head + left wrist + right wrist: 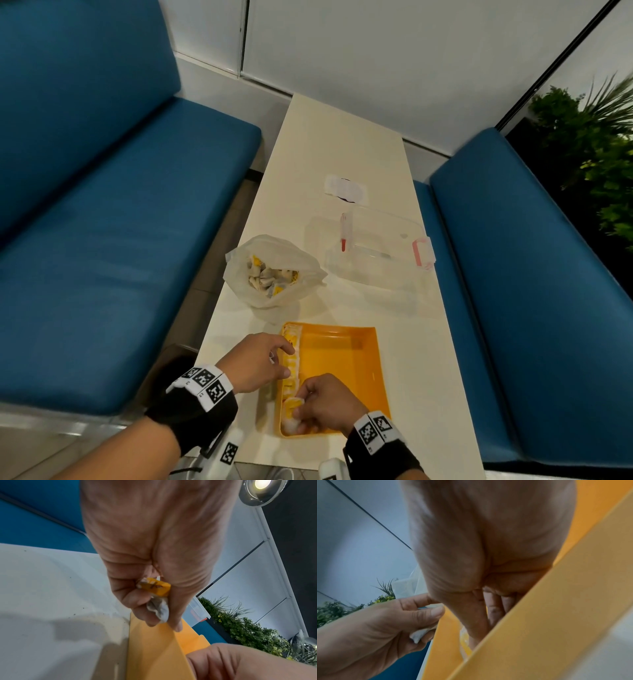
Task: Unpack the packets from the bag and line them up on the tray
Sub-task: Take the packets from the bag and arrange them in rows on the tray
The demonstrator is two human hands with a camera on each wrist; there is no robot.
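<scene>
— You were standing there. What did the place look like at that point?

— A long pale table (342,164) ran between two blue benches (102,222). On it stood a clear plastic box (380,250) with pink clips, a white plastic bag (274,270) with its mouth open, and nearest the person an orange tray (356,353).

— How far had the job got?

— By my reckoning, well under halfway. One row of packets (292,356) lay along the tray's left wall, running from the far corner down towards the near one. The rest of the tray floor was bare. The bag looked well stocked with packets (270,277), so most of the unpacking was left.

— And the hands?

— Both were busy at the tray's left side. The left hand (260,359) sat at the left rim, fingers curled around a small yellow and white packet (155,596), pinched between thumb and fingertips. It was not yet in the row.

— The right one?

— The right hand (329,404) was inside the tray at the near left corner, fingers bent down onto a packet (293,407) at the near end of the row. It seemed to be settling it into place. Whether it gripped or merely pressed, I could not tell for sure.
</scene>
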